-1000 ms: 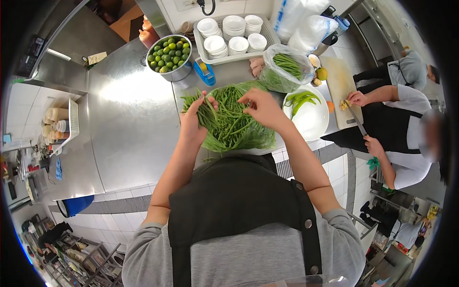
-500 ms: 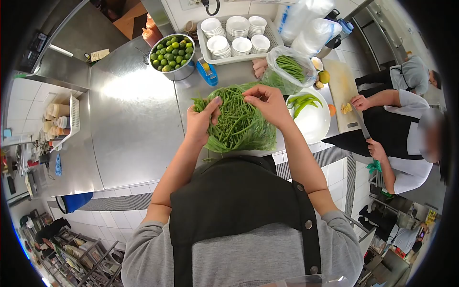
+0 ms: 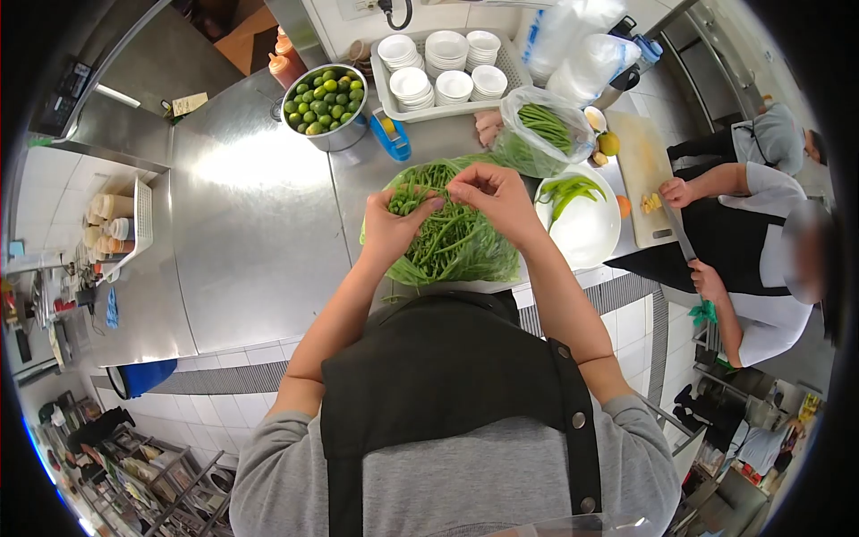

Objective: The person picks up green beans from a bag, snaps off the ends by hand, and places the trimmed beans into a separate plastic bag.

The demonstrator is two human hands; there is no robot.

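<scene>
A clear plastic bag full of thin green beans (image 3: 447,246) lies at the counter's near edge. Over its left part, my left hand (image 3: 394,224) is closed around a small bunch of beans, with the thumb pointing right. My right hand (image 3: 492,197) hovers over the bag's upper part, thumb and index finger pinched close to the left thumb; whatever is between them is too small to make out. Right of the bag stands a white bowl (image 3: 586,234) with long green peppers (image 3: 570,191) in it. Behind that bowl is another plastic bag of green beans (image 3: 544,128).
A metal pot of green citrus (image 3: 324,107), a blue tape dispenser (image 3: 391,139) and a tray of stacked white dishes (image 3: 447,112) line the back. At right, a co-worker (image 3: 761,242) holds a knife (image 3: 682,234) over a cutting board (image 3: 642,170).
My left hand has moved right, closer to my right hand, with the beans in it. My right hand has shifted slightly left.
</scene>
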